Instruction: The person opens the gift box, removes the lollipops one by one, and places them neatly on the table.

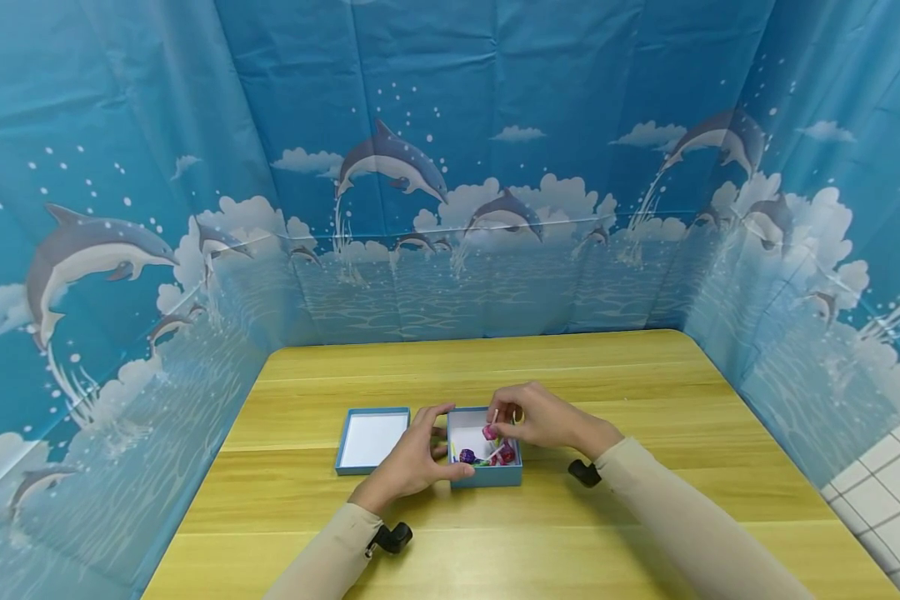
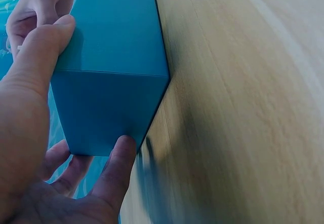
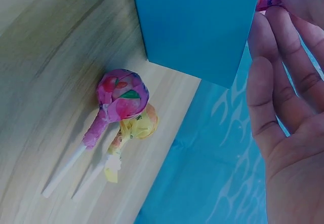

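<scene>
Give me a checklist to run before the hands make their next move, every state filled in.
1. Open blue rectangular box steadied: ok; the left hand grips it.
2. Round pink-wrapped lollipop with white stick secured: ok; the right hand pinches it.
3. Box opening uncovered: ok; the flat blue-rimmed lid with white inside lies left of it.
4. Held lollipop clear of everything inside the box: cannot tell.
5. Yellow wood-grain table beside the box free of loose candy: not ok; a fruit-printed pink lollipop and a yellow-wrapped lollipop lie there.
</scene>
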The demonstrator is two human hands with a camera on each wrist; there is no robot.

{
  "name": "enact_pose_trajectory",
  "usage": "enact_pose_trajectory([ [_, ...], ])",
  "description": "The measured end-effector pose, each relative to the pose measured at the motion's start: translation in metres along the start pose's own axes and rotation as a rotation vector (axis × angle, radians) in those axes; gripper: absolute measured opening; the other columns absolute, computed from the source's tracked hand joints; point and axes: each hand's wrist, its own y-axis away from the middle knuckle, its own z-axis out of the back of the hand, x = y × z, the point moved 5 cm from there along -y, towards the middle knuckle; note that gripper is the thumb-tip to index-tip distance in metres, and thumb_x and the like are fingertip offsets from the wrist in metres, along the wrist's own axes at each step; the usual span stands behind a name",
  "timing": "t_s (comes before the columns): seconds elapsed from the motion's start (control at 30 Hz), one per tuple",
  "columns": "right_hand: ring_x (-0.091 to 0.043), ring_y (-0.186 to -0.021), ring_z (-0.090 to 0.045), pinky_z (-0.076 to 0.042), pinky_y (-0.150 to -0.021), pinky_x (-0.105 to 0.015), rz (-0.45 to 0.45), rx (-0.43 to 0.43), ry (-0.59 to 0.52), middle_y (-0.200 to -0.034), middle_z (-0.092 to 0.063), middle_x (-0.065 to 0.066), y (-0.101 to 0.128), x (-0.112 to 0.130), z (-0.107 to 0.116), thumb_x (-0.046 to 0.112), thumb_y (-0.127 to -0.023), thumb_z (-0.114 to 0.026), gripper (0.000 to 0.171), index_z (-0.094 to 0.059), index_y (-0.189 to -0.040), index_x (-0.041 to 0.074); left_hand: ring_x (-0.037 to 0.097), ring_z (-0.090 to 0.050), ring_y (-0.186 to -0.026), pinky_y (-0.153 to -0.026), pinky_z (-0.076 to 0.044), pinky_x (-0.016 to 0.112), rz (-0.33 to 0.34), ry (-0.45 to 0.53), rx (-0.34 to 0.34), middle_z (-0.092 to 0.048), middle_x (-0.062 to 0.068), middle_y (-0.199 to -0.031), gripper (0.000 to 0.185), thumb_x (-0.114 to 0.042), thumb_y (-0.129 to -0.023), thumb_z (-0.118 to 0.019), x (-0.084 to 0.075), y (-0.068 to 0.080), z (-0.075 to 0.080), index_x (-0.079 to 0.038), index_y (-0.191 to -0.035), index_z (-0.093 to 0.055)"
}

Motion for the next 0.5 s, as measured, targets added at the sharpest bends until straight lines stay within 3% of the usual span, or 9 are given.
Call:
enact_pose_trajectory([
  [0.2,0.001,-0.080,-0.071,-0.058,-0.067,-0.023,-0.035,-0.023,0.017,-0.094,-0.080,0.018,0.004,-0.001,0.001,0.022,-0.111,-0.084,0.006,-0.082,-0.111,0.027,0.039,-0.058,-0.158,-0.125,-0.062,0.042,0.004,0.008,0.000,-0.040,0.021,-0.178,0.112,-0.033,-0.099,-0.099,0.001,0.000,0.000,-0.012,-0.184,-0.030],
  [0.5,0.004,-0.083,-0.069,-0.058,-0.067,-0.023,-0.015,-0.075,0.013,-0.105,-0.085,0.011,0.011,-0.007,0.005,0.014,-0.110,-0.082,0.009,-0.081,-0.112,0.023,0.038,-0.057,-0.158,-0.127,-0.060,0.047,0.011,0.000,-0.005,-0.039,0.020,-0.179,0.111,-0.036,-0.099,-0.098,0.002,0.000,0.001,-0.016,-0.184,-0.030],
])
